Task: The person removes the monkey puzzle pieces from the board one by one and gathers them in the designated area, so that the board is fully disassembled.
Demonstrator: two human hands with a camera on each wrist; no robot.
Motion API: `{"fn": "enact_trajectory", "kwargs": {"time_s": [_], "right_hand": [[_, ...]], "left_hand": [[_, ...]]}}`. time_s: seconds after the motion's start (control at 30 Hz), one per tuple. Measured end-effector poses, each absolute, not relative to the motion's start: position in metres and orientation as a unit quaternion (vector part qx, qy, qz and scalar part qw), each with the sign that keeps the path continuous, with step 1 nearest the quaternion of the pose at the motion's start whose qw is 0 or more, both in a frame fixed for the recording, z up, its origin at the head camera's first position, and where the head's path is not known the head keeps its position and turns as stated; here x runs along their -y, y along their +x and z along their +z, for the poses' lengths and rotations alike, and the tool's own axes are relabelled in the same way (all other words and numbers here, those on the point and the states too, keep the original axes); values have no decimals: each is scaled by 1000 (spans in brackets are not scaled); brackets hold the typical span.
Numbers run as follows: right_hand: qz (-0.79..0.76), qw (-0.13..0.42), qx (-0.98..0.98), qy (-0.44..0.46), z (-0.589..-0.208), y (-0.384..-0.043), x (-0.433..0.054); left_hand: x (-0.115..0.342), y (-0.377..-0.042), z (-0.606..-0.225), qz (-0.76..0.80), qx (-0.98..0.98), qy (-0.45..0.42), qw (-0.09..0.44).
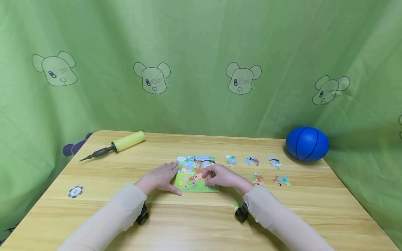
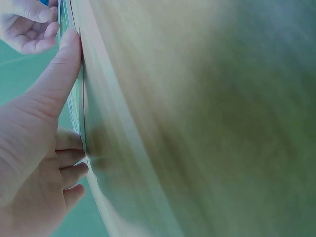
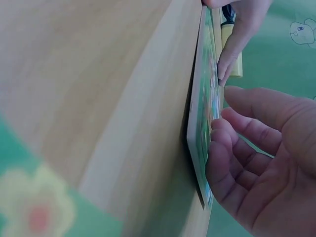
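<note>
A flat puzzle board [image 1: 188,186] with a monkey picture lies on the table. My left hand [image 1: 161,177] rests at its left side, fingers extended along the edge and thumb spread toward the near corner. Over the right part of the picture, my right hand [image 1: 221,176] has loosely bent fingers, fingertips right at the board's surface. In the right wrist view, the right hand's thumb and fingers [image 3: 222,168] stand a little apart, with no piece visible between them. Loose puzzle pieces lie to the right, among them a monkey-face piece [image 1: 258,179] and a branch piece [image 1: 275,162].
A blue ball [image 1: 307,144] sits at the back right corner. At the back left lies a yellow hand pump [image 1: 128,141] with a black nozzle. A round chip [image 1: 75,191] is at the left. One green piece [image 1: 236,205] lies near my right wrist. A green curtain [image 1: 201,115] hangs behind.
</note>
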State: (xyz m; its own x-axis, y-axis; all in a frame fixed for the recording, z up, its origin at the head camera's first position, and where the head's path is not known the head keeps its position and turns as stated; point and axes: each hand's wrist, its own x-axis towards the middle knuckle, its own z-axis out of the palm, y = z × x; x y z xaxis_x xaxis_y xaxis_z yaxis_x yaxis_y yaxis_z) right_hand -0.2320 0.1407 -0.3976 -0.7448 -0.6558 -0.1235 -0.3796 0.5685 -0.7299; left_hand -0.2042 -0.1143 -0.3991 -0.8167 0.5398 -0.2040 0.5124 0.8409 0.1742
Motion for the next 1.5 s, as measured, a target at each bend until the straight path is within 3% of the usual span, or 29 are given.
{"fn": "enact_trajectory", "kwargs": {"time_s": [0.67,1.5], "right_hand": [[-312,180,-883,-302,-401,-235,-125],[-345,221,-876,-253,-397,-236,-123]], "left_hand": [[114,-203,-397,58,-952,275,124],[114,-205,-400,57,-953,269,126]]}}
